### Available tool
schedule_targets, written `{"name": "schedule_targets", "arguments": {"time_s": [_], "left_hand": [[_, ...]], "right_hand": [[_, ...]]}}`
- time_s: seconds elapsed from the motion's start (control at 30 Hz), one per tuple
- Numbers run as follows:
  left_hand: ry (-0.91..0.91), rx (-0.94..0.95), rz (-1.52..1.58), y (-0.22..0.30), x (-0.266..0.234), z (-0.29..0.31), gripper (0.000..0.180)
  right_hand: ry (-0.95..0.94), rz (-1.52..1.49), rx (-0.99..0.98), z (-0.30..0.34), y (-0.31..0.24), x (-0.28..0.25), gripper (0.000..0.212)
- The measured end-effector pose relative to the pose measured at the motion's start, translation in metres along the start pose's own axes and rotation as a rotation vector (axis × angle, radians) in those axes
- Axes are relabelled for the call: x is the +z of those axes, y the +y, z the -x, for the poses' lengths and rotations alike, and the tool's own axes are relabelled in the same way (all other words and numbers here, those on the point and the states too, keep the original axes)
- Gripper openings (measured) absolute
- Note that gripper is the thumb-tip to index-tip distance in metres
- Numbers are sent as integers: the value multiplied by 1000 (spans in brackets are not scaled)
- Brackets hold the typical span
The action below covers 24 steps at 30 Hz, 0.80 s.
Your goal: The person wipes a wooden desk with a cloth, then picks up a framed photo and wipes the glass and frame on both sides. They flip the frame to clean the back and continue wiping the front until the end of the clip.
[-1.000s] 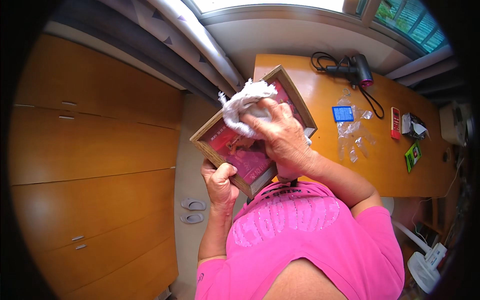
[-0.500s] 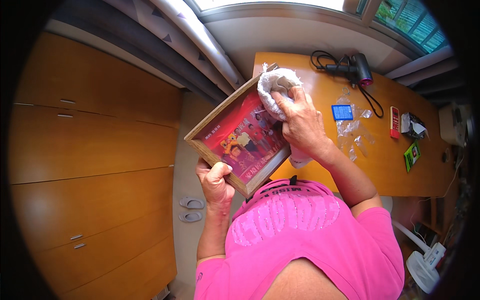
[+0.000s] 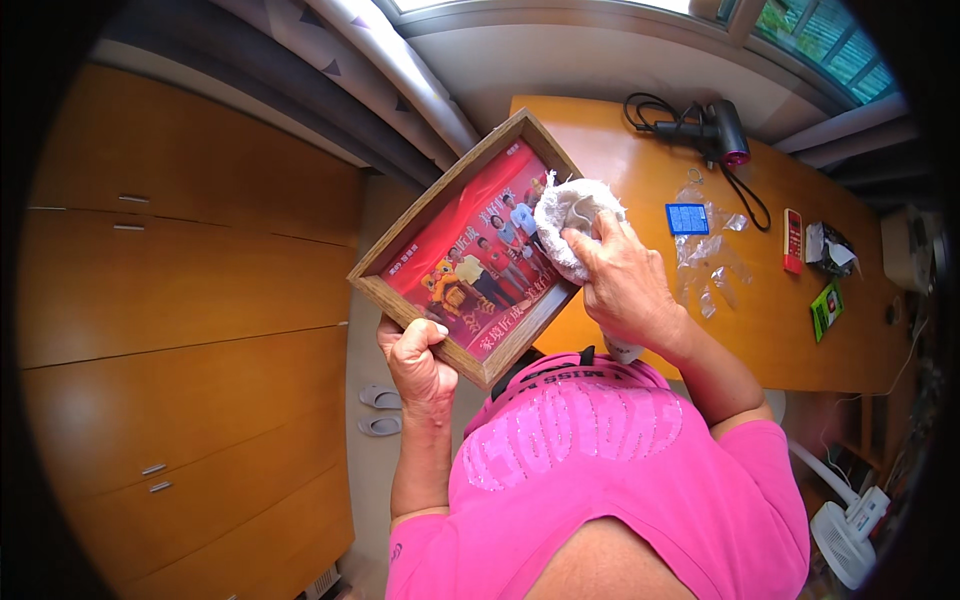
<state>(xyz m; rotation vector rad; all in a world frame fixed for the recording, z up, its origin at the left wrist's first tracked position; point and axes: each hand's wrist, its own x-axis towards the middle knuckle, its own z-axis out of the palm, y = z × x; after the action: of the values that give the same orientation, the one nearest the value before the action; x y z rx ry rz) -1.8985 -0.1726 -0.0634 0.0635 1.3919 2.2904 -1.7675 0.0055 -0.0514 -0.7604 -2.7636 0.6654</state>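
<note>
A wooden picture frame point(image 3: 440, 355) with a red group photo inside is tilted in front of me, over the near left side of the desk. My left hand point(image 3: 418, 362) grips its lower left corner, thumb on the front edge and fingers hidden behind. A bunched white cloth point(image 3: 570, 220) is in my right hand point(image 3: 632, 285), pinched between thumb and fingers. The cloth lies against the right side of the frame, covering part of the photo's edge. Another end of it hangs below my right hand.
On the wooden desk point(image 3: 700, 350) lie a hair dryer point(image 3: 725, 132) with its cord, a blue card point(image 3: 687, 219), crumpled clear plastic point(image 3: 715, 262), a red handset point(image 3: 792, 240) and a green packet point(image 3: 826, 310). Wooden cabinets point(image 3: 190, 290) line the left; slippers point(image 3: 380, 412) sit on the floor.
My right hand and the cloth have moved right and down from the frame's top corner, uncovering more of the photo. The frame has shifted slightly left and turned more face up.
</note>
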Motion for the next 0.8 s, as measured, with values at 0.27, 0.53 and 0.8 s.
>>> {"name": "schedule_targets", "arguments": {"time_s": [0.27, 0.53, 0.8], "left_hand": [[1, 18, 12, 4, 4, 0, 43], [-95, 20, -2, 2, -2, -3, 53], [-64, 33, 17, 5, 10, -2, 53]], "right_hand": [[-138, -36, -45, 4, -4, -9, 23], [-252, -96, -167, 9, -19, -8, 21], [-415, -208, -378, 11, -43, -4, 27]]}}
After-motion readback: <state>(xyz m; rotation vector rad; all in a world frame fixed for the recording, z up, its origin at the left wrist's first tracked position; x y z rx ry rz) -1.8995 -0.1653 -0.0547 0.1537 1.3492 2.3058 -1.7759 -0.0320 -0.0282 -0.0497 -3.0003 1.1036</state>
